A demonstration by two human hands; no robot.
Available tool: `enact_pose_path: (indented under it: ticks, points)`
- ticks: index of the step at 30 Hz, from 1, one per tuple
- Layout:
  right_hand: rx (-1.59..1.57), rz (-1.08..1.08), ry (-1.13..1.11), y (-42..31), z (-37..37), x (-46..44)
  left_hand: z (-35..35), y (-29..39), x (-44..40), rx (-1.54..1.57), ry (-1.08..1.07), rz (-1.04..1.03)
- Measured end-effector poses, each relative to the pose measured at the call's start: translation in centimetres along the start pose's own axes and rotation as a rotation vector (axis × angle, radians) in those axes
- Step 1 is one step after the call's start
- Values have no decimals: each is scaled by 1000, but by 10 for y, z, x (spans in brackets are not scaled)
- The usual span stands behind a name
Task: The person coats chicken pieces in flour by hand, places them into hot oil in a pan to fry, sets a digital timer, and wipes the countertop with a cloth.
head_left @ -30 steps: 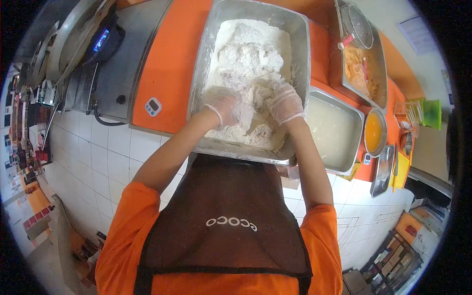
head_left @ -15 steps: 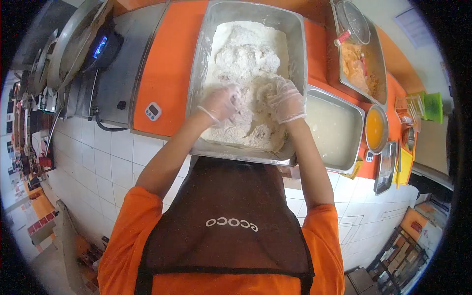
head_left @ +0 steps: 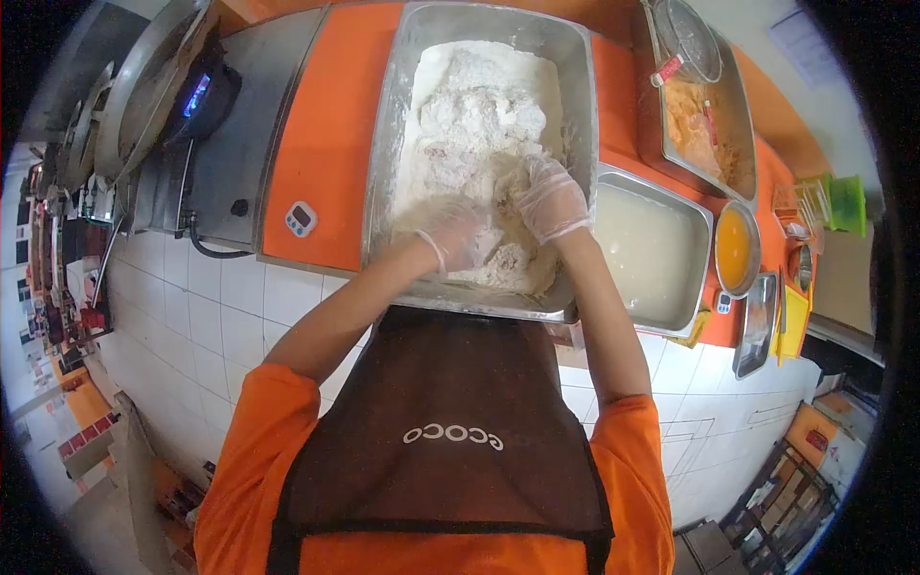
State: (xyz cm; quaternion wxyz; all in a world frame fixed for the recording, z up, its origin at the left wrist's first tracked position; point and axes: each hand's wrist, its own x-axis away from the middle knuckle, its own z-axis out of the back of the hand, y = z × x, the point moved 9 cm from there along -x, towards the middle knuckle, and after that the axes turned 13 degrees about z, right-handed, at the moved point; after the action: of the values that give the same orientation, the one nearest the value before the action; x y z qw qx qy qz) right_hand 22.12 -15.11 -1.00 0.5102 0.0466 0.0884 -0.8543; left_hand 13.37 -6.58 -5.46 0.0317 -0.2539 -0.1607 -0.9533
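A deep metal tray [head_left: 385,125] holds white flour [head_left: 498,59] and several lumpy, flour-coated pieces [head_left: 506,259]. What lies under the coating cannot be made out. Both my hands wear clear plastic gloves and are inside this tray. My left hand [head_left: 456,233] is low over the flour in the near half, touching the coated pieces; its fingers are blurred and partly buried. To the right, my right hand [head_left: 553,201] has its fingers curled down around a floured piece near the tray's right wall.
Right of the tray stands a metal pan of pale liquid [head_left: 642,244]. Beyond it are a bowl of orange liquid [head_left: 733,251] and a pan with orange crumbs and a sieve [head_left: 692,43]. A timer [head_left: 300,219] lies on the orange counter [head_left: 321,144] at left, beside a cooker [head_left: 254,86].
My left hand has come nearer to me and slightly right, lower over the flour. My right hand has shifted only a little and stays at the tray's right side.
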Motion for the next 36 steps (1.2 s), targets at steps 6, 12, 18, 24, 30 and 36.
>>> enact_pose_path:
  ticks: [6,12,18,24,30,36]
  points:
    - [-225,-241,-47,15,7,5,20,-6,-6,342,54,-45]
    - [-148,-170,115,10,18,7,17,-42,-10,104,144,10]
    - [77,-77,-84,-28,9,-29,74,-42,-21,503,347,171]
    - [63,-115,46,-2,25,-54,111,-32,-43,86,552,147]
    - [42,-173,70,-3,48,-68,149,-25,-10,129,582,192]
    - [23,-179,42,-8,62,-88,141,-33,-24,298,541,162]
